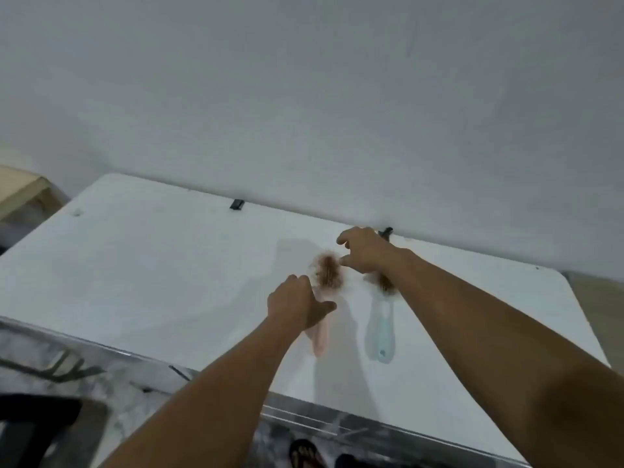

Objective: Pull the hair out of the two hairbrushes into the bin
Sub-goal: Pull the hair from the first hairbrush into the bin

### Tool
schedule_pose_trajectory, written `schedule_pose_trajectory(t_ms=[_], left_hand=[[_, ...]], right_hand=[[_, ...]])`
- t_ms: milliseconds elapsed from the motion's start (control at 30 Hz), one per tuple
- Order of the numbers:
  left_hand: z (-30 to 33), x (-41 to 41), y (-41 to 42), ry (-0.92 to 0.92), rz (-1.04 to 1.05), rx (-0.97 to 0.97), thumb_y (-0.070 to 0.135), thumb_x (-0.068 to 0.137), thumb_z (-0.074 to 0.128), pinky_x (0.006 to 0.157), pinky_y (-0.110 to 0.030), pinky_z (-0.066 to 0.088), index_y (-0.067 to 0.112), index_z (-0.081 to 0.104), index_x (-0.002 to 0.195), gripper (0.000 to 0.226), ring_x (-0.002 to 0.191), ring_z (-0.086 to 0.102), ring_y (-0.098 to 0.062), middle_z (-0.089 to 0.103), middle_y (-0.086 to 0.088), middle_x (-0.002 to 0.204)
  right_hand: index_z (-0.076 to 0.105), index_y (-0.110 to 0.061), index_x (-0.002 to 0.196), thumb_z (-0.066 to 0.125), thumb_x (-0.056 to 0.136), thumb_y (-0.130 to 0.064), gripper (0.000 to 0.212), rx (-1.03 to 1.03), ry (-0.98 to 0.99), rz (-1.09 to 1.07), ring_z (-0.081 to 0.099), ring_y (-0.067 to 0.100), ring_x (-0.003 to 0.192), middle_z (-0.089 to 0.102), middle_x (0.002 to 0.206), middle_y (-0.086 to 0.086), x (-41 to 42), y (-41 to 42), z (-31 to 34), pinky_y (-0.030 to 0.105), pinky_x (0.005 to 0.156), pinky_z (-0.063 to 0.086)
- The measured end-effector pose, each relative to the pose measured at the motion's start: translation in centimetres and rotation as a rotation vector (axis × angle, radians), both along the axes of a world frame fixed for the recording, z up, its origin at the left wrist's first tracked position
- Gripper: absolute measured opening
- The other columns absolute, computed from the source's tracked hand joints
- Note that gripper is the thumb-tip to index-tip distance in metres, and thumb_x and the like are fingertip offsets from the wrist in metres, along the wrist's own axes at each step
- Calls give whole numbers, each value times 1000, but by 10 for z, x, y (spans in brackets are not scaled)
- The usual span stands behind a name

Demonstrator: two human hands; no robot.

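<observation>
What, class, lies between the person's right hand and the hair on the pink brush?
Nothing visible. The right hand hovers beside the hair clump on the pink brush, fingertips close to it, with only bare white table around. The left hand rests over the pink brush.

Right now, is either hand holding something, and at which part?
The left hand lies over the pink hairbrush near its neck; a real grip cannot be told. The right hand reaches toward its hair, holding nothing visible.

A plain room in a home, most likely: a white folding table (169, 265) stands against a bare white wall (304, 96), a marbled tile floor (111, 380) shows below, and a sandal (305, 452) lies under the table's near edge.
</observation>
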State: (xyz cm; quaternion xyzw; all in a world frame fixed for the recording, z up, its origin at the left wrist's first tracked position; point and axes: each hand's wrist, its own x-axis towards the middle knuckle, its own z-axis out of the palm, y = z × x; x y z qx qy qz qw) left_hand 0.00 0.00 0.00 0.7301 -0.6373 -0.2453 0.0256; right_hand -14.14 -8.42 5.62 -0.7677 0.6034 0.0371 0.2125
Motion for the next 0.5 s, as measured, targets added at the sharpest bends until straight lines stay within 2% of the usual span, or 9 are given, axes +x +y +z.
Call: schedule_pose_trajectory(t_ms=[100,167,233,300,400,467,500], left_hand=[[-10,-8,-1,32,51,16,61,72,64,74,-33,42,14,57,114,63,102,61,-24,58,-3,112],[-15,-12,-1,48,80,4,50,74,67,71,-32,41,13,58,106,50,93,61,-24,59,-3,107],[-17,-14,-4,67,106,-35,28,77,64,66,-31,41,12,54,89,22,80,56,-24,59,-5,98],[-18,-16,-7,68,139,-48,15,75,60,61,-31,39,11,48,77,12,74,52,-25,55,-5,87],[-19,-11,-11,159,216,6,17,72,64,53,-27,33,11,48,74,17,71,52,-24,53,-3,76],[-17,-2,-11,288,308,52,15,68,65,46,-26,32,10,47,68,19,62,51,-21,50,-2,65],[-16,5,-11,404,367,66,11,66,64,43,-26,36,8,48,64,16,56,50,-21,52,-5,61]], right_hand=[[42,-18,140,58,87,-18,55,80,-32,-31,67,27,86,45,143,7,4,-10,-14,34,79,56],[36,-21,144,58,87,-15,62,130,-59,-29,67,27,85,41,147,7,8,-16,-22,36,73,60],[27,-24,149,58,86,-12,70,165,-62,3,64,25,89,38,149,8,10,-22,-29,32,67,59],[25,-26,149,58,86,-12,73,200,-61,39,63,22,84,40,148,9,11,-25,-33,29,62,57],[34,-19,146,63,84,-13,68,255,-78,34,64,13,67,50,136,12,12,-37,-37,22,51,51],[38,-14,143,68,81,-13,68,313,-113,24,66,13,67,59,121,14,17,-45,-37,26,55,55],[40,-12,141,71,80,-13,69,331,-135,22,68,15,68,62,112,14,20,-49,-35,28,57,57]])
